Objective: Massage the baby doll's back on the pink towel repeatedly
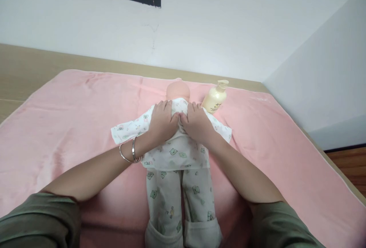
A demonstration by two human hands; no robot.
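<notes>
A baby doll [177, 89] lies stretched out with its bald head away from me, its face not showing. It wears a white top [177, 156] and white trousers [166, 198], both printed with small green animals. My left hand [163, 120] rests flat on the left side of the doll's upper body, fingers extended toward the head. On the right side, my right hand [197, 122] lies flat in the same way. Both thumbs meet or nearly meet at the middle. The sleeves of the top spread out to either side. Nothing is gripped in either hand.
Beneath the doll is a pink cloth [85, 126] with a few wrinkles, on a wooden surface [34, 59]. A cream pump bottle [216, 97] stands tilted in view beside the doll's right-hand shoulder. White walls [214, 26] bound the back and right.
</notes>
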